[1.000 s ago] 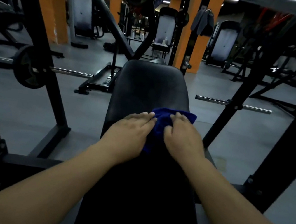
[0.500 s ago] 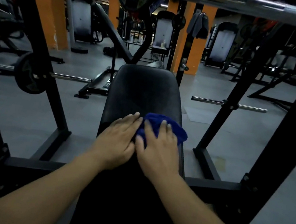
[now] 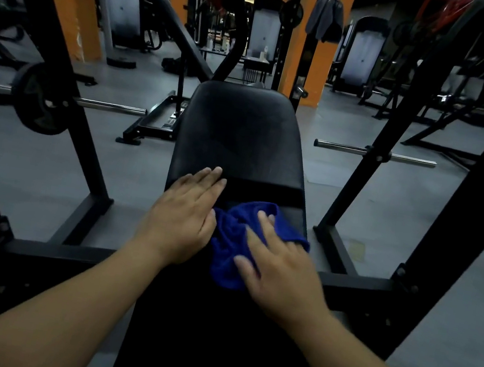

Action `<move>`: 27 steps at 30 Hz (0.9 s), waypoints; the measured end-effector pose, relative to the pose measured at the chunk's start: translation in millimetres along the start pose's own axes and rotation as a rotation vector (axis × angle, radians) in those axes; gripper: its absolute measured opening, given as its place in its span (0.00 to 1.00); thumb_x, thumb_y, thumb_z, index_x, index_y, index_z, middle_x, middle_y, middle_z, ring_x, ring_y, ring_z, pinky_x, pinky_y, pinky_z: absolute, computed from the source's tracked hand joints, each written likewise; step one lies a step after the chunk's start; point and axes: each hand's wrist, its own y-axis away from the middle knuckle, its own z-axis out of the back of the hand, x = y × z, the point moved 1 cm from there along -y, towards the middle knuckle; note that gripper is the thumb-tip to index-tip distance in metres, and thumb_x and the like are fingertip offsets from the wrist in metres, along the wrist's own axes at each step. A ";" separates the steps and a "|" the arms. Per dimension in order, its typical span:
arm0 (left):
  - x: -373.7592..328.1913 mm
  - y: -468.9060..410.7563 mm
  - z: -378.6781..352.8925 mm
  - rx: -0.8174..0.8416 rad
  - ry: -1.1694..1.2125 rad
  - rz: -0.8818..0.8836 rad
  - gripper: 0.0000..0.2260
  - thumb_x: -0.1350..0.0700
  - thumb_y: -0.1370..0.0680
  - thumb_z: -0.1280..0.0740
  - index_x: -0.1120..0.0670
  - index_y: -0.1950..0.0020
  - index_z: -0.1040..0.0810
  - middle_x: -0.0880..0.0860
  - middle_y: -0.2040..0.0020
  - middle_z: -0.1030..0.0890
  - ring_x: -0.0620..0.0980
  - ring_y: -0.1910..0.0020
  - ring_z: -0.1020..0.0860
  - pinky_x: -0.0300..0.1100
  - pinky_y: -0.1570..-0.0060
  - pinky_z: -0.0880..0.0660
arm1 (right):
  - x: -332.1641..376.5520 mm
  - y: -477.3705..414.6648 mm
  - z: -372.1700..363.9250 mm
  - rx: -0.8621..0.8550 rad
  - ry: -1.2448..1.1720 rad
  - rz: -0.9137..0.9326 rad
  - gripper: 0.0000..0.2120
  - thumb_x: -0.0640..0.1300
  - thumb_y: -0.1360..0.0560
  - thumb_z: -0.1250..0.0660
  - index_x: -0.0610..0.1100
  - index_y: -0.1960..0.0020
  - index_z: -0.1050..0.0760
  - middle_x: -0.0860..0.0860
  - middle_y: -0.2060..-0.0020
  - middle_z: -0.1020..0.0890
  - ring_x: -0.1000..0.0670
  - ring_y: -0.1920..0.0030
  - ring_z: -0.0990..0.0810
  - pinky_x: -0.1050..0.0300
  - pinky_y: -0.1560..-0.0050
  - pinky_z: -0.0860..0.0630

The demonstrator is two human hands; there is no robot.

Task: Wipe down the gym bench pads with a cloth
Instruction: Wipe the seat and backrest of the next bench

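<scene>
Head view, the only view. Blue cloth (image 3: pixel 232 239) lies bunched on the bench's padded surface. It sits on the near pad (image 3: pixel 289 216), just short of the gap (image 3: pixel 261 191) that parts it from the far pad (image 3: pixel 239 132), and its 3 o'clock corner reaches the pad edge. Right hand (image 3: pixel 280 272) presses on the cloth from 5 o'clock, fingers straight and spread, not curled round it. Its outer fingers go under a fold, so I cannot tell how they lie. Left hand (image 3: pixel 180 221) lies flat at the cloth's 9 o'clock, fingers straight and together, holding nothing. Its tips reach across the gap onto the far pad, and its thumb side meets the cloth edge. Judgement: wiping stroke at the seam; the far pad toward 12 o'clock probably not yet done. Risks: the cloth is wadded, so the contact patch is small and strips may be missed. A push toward 12 o'clock could drive the wad into the gap and snag it. A drift toward 3 o'clock could roll it off the edge onto the floor (image 3: pixel 386 225), since nothing grips it. Hard to read: light is dim, and the near pad toward 6 o'clock is almost black, its edges merging with the rack (image 3: pixel 361 284). Whether the cloth is damp, or the pads carry streaks, cannot be made out. Both forearms are cut off by the frame at 7 and 5 o'clock.
</scene>
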 end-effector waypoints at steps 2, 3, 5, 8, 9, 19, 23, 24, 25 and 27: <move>-0.7 0.7 0.0 -0.012 -0.005 0.008 0.30 0.49 0.23 0.51 0.56 0.22 0.35 0.54 0.20 0.38 0.50 0.21 0.42 0.43 0.23 0.51 | -19.3 -18.7 5.8 -0.059 0.036 -0.117 0.26 0.55 0.19 0.47 0.48 0.23 0.35 0.43 0.24 0.34 0.41 0.29 0.29 0.46 0.36 0.26; -1.0 0.9 0.2 -0.016 -0.006 0.010 0.30 0.49 0.23 0.50 0.56 0.22 0.34 0.54 0.21 0.38 0.50 0.21 0.41 0.43 0.23 0.50 | -19.6 -34.0 7.8 -0.076 0.031 -0.180 0.27 0.52 0.19 0.47 0.49 0.21 0.41 0.42 0.23 0.36 0.40 0.26 0.32 0.45 0.32 0.31; -1.8 1.2 1.4 -0.019 -0.002 0.004 0.29 0.50 0.23 0.49 0.57 0.23 0.33 0.54 0.21 0.36 0.51 0.22 0.39 0.44 0.23 0.48 | 0.4 -48.9 5.7 -0.072 0.029 -0.166 0.30 0.47 0.23 0.46 0.51 0.20 0.43 0.41 0.23 0.37 0.38 0.24 0.37 0.41 0.28 0.37; -0.4 1.9 0.8 -0.029 0.015 -0.003 0.30 0.50 0.23 0.50 0.57 0.23 0.33 0.54 0.21 0.37 0.50 0.22 0.39 0.41 0.23 0.52 | 23.8 -11.3 -5.0 0.006 0.016 0.124 0.30 0.48 0.27 0.46 0.48 0.25 0.32 0.43 0.25 0.33 0.40 0.25 0.34 0.41 0.28 0.34; 0.1 2.0 0.3 -0.035 0.018 0.000 0.29 0.50 0.23 0.50 0.57 0.23 0.34 0.53 0.21 0.37 0.50 0.21 0.40 0.39 0.24 0.54 | 19.1 6.6 -2.9 0.041 0.006 0.169 0.28 0.51 0.25 0.45 0.48 0.26 0.31 0.45 0.25 0.33 0.42 0.25 0.34 0.43 0.30 0.34; -0.7 1.2 0.6 -0.023 0.013 0.009 0.29 0.50 0.23 0.51 0.57 0.23 0.33 0.55 0.21 0.36 0.52 0.22 0.39 0.44 0.24 0.50 | 10.4 1.5 -5.2 0.043 0.022 0.134 0.28 0.65 0.21 0.47 0.59 0.23 0.39 0.47 0.20 0.43 0.42 0.21 0.45 0.44 0.24 0.47; -6.4 12.7 1.0 0.019 0.026 0.041 0.28 0.50 0.22 0.50 0.60 0.25 0.30 0.58 0.23 0.33 0.57 0.24 0.35 0.51 0.25 0.44 | -26.2 5.9 5.1 -0.064 -0.008 0.098 0.28 0.55 0.21 0.42 0.51 0.22 0.37 0.47 0.25 0.32 0.43 0.25 0.34 0.45 0.27 0.34; -8.7 20.4 0.0 0.022 0.030 0.043 0.29 0.49 0.21 0.51 0.60 0.25 0.31 0.58 0.23 0.34 0.57 0.23 0.36 0.52 0.25 0.43 | -27.7 -5.7 8.1 -0.087 -0.067 -0.035 0.30 0.52 0.21 0.41 0.50 0.20 0.42 0.48 0.25 0.32 0.43 0.25 0.35 0.46 0.27 0.35; -10.7 29.6 -1.3 0.028 0.029 0.043 0.29 0.47 0.21 0.53 0.59 0.23 0.33 0.57 0.22 0.36 0.56 0.22 0.38 0.51 0.24 0.45 | -21.2 -16.0 8.8 -0.108 -0.109 -0.145 0.32 0.49 0.21 0.40 0.48 0.20 0.46 0.47 0.25 0.31 0.43 0.25 0.35 0.46 0.27 0.36; -14.1 47.6 0.2 0.070 0.045 0.053 0.32 0.45 0.21 0.57 0.57 0.20 0.39 0.54 0.19 0.42 0.52 0.20 0.46 0.46 0.22 0.52 | 5.1 -20.4 4.9 -0.114 -0.094 -0.137 0.33 0.47 0.22 0.38 0.43 0.21 0.44 0.43 0.28 0.29 0.40 0.27 0.32 0.44 0.28 0.35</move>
